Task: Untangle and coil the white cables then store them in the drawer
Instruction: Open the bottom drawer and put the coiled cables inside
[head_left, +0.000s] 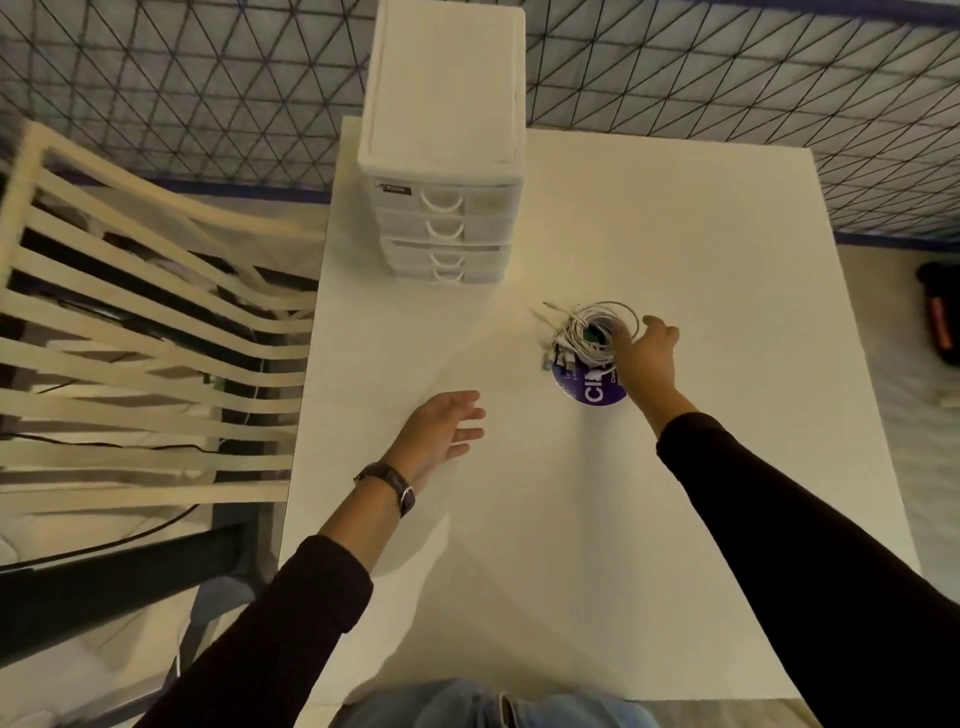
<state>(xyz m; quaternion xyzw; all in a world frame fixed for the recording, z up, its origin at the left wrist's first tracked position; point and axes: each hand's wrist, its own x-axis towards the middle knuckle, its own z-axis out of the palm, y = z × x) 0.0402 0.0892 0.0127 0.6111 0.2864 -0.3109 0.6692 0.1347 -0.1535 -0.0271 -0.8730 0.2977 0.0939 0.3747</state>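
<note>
From the head camera, the task looks barely begun. The white cables (597, 330) sit in one tangled bundle on top of a purple cup (597, 392), at about two o'clock from the middle of the white table (519, 571). Nothing shows as separated or neatly coiled, and nothing has been stored. Untangling, coiling and stowing all appear to be left. The right hand (647, 358) reaches in from five o'clock and touches the bundle's right side. Its thumb sticks up, but its fingers are hidden among the loops, so I cannot tell whether they pinch a cable. The left hand (441, 423), a watch (397, 486) on its wrist, is at about nine o'clock of the cup, fingers spread and holding nothing. By count: one bundle, its separate cables too knotted to number; one cup; and one drawer unit (441, 156) at twelve o'clock with four drawers, all seemingly closed. One slatted chair (130, 312) stands at nine o'clock.
</note>
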